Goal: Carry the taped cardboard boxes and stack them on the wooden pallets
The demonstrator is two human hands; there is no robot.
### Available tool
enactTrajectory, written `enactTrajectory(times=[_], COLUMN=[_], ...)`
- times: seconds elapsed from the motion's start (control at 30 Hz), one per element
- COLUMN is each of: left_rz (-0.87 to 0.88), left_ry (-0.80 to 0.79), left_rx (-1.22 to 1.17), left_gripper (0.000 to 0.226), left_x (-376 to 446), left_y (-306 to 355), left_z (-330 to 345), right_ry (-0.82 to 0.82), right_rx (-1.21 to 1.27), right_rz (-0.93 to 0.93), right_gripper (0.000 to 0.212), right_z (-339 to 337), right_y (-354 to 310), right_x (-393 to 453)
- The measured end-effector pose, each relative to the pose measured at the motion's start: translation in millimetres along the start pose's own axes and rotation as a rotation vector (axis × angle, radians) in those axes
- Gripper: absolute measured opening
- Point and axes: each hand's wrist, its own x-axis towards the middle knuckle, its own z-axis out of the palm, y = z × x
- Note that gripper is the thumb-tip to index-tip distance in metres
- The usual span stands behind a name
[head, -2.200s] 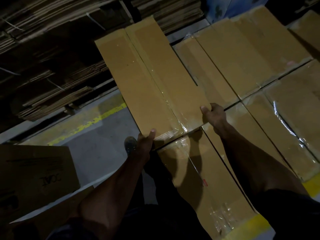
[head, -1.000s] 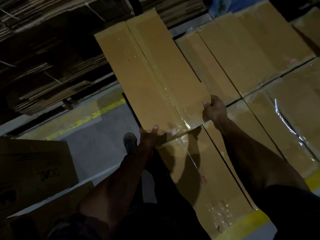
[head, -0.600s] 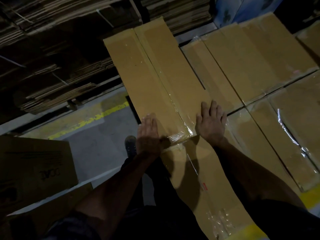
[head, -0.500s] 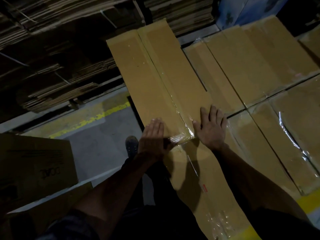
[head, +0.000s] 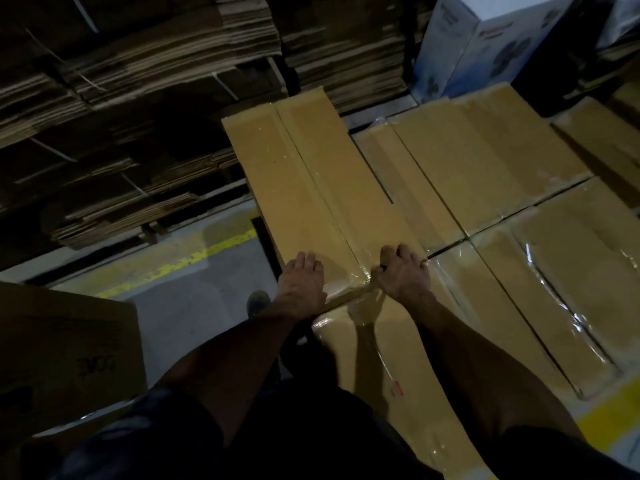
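A long taped cardboard box (head: 311, 188) lies on top of a layer of similar taped boxes (head: 485, 168), at the stack's left edge and slightly skewed. My left hand (head: 301, 277) rests flat on its near end. My right hand (head: 403, 271) presses on the near right corner by the clear tape seam, with its fingers somewhat bent. Neither hand grips the box. Another taped box (head: 391, 375) runs below the hands toward me. No pallet shows; the boxes hide what is under them.
Bundles of flattened cardboard (head: 138, 98) fill the dark racks at left and behind. A white and blue printed carton (head: 478, 43) stands at the back. A brown printed box (head: 69, 351) sits at lower left. Grey floor with a yellow line (head: 194, 261); my shoe (head: 258, 301).
Both hands let go of the box's near end and moved onto its top. The box has settled on the stack. The right fingers have bent since half a second ago.
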Motion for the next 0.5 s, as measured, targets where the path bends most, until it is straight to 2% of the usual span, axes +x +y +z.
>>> enactTrajectory(times=[0.1,0.23,0.5], left_rz=[0.017,0.082,0.323], left_ry=[0.057,0.114,0.081], left_rx=[0.041,0.044,0.115], left_gripper=[0.073,0.067,0.064], left_x=[-8.1,-10.4,-2.7], left_y=[-1.0,-4.8,-10.1], left_z=[-9.8,-18.6,-28.1], right_ry=[0.021,0.057,0.135], right_rx=[0.105,0.277,0.454], right_rz=[0.054,0.164,0.390], right_gripper=[0.035,0.057,0.058], right_z=[7.7,28.3,62.4], right_y=[4.6,14.7,19.0], right_x=[-32.7,-71.8,-114.9])
